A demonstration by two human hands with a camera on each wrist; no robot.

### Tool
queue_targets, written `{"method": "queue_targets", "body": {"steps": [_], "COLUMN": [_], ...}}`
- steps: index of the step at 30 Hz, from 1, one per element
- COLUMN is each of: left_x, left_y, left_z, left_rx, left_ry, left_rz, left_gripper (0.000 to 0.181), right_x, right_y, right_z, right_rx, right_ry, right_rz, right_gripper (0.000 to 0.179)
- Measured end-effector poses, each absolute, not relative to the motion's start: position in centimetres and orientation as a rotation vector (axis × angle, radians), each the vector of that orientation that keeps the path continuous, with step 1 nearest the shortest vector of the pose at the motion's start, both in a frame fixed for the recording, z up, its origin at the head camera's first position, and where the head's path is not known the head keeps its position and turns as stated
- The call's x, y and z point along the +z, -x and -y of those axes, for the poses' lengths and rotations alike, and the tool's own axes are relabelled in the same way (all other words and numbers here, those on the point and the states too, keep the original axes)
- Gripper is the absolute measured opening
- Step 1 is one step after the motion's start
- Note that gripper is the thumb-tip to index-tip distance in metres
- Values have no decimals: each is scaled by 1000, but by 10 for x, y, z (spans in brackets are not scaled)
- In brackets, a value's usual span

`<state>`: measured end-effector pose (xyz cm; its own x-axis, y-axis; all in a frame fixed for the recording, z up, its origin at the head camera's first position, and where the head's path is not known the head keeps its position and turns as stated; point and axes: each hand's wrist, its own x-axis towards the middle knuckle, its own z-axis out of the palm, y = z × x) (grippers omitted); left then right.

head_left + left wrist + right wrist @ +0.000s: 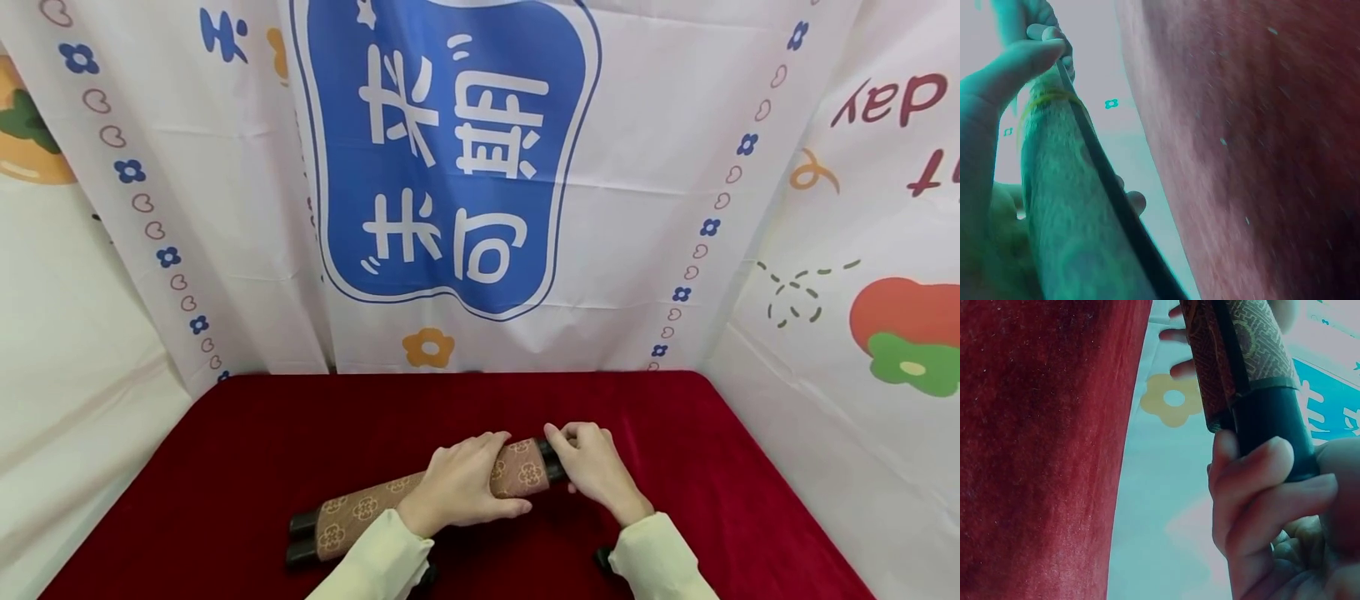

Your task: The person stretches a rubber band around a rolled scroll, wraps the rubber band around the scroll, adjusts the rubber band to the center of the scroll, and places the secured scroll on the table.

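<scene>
A rolled scroll (365, 507) in brown fabric with gold flower motifs lies slantwise over the table. It is wound as two rolls side by side, with black roller ends (303, 539) sticking out at the left. My left hand (459, 483) grips it right of the middle, thumb along the near side and fingers across the top. At the other end my right hand (596, 462) holds a black roller end (1272, 425), its fingers curled about it in the right wrist view. In the left wrist view the scroll (1079, 206) runs away from the camera, past the left hand's thumb.
Dark red velvet (247, 433) covers the table. White printed curtains (630, 208) hang behind it and at both sides, the back one with a large blue sign (442, 250). Black bands (602, 560) show at the cuffs of the pale sleeves (660, 554).
</scene>
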<state>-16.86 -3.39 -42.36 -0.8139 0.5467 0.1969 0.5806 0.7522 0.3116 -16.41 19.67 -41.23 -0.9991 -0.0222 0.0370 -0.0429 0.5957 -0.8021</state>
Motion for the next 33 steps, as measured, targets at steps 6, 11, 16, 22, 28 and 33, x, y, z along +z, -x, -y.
{"method": "queue_targets", "body": {"steps": [6, 11, 16, 22, 28, 33], "left_x": [-429, -430, -429, -426, -428, -432], "left_y": [170, 168, 165, 166, 168, 168], "left_z": [33, 47, 57, 47, 36, 46], "left_rx": [-604, -632, -635, -547, -566, -617], "left_ry": [935, 907, 891, 909, 922, 907], "left_rz": [2846, 2850, 2886, 2891, 2871, 2868], "left_gripper": [84, 78, 74, 92, 95, 80], "right_x": [-412, -410, -411, -413, -414, -413], "right_y": [164, 165, 165, 163, 163, 165], "right_z": [-199, -200, -200, -198, -199, -201], "right_rx": [1401, 1404, 1410, 1422, 1412, 1405], "right_ry": [-88, -100, -97, -76, -65, -81], "right_rz": [2783, 2780, 2784, 2777, 2782, 2778], "right_gripper": [38, 38, 37, 37, 37, 38]}}
